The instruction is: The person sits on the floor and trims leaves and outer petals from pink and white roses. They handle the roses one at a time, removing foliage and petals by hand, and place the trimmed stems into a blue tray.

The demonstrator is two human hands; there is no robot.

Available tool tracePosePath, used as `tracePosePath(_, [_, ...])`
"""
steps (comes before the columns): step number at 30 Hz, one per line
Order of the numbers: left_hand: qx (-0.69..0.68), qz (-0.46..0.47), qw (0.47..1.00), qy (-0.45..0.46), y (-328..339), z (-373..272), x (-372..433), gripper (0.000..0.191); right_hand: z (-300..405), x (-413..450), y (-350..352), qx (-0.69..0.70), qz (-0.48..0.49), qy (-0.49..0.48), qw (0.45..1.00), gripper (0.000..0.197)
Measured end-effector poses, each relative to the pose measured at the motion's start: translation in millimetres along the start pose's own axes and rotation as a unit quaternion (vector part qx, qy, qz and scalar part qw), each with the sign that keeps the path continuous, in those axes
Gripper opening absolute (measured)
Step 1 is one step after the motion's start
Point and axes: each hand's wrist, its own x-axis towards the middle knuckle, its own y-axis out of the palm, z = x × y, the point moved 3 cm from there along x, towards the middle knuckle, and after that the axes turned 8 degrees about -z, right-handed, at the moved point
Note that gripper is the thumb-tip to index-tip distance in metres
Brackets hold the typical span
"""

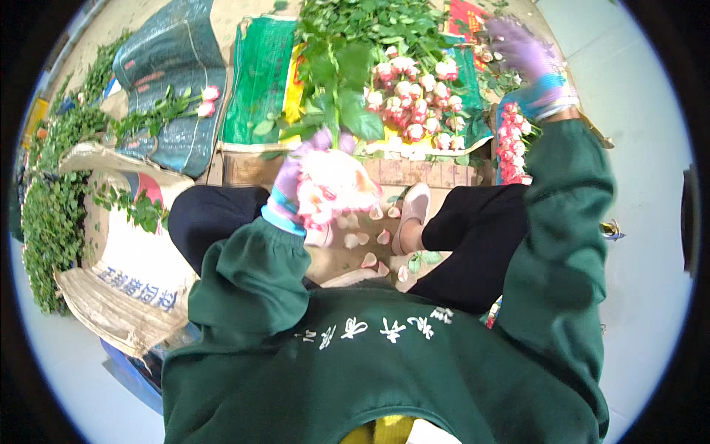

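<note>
My left hand (302,166), in a purple glove with a blue cuff, grips the leafy green stems of a rose bunch (335,188). Its pale pink and white blooms point towards me and look washed out by bright light. My right hand (518,50), gloved the same way, is raised over the far right side, blurred, with its fingers seemingly spread. Whether it touches the stems and leaves beneath it cannot be told. Between the hands, beyond my feet, lies a pile of pink-and-white roses (413,100), their leafy stems (369,22) stretching away from me.
Green woven sacking (260,83) covers a wooden board (421,172). Two pink roses (207,101) lie on dark woven sacking (183,127). More roses (511,144) line the right side. Foliage (52,238) stands at the left by a printed sack (138,277). Loose petals (369,260) lie between my feet.
</note>
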Motion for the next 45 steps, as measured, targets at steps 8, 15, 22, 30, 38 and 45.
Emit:
tracePosePath(8, [0.328, -0.141, 0.930, -0.086, -15.6, 36.3, -27.0, 0.035, -87.8, -51.6, 204.6, 0.135, 0.064, 0.137, 0.979, 0.033])
tracePosePath(15, [0.445, -0.151, 0.875, -0.114, 13.3, 27.5, -73.5, 0.040, -60.7, -35.3, 174.4, -0.071, 0.063, 0.092, 0.991, 0.037])
tracePosePath(22, [0.404, -0.116, 0.901, -0.102, 7.5, 20.7, -94.2, 0.036, -37.1, -7.8, 161.9, -0.115, 0.054, 0.141, 0.982, 0.043])
tracePosePath(30, [0.540, -0.223, 0.810, 0.045, 22.3, -34.6, -138.4, 0.034, -144.8, 44.9, 90.2, -0.434, 0.031, -0.007, 0.901, 0.034])
tracePosePath(38, [0.506, -0.204, 0.810, 0.214, 44.2, -156.4, -64.9, 0.043, -234.2, -51.4, 104.8, -0.417, 0.058, 0.191, 0.887, 0.041])
tracePosePath(45, [0.577, -0.227, 0.698, 0.358, 24.4, -187.4, -8.3, 0.036, -259.5, -100.1, 168.4, -0.502, 0.137, 0.247, 0.817, 0.037])
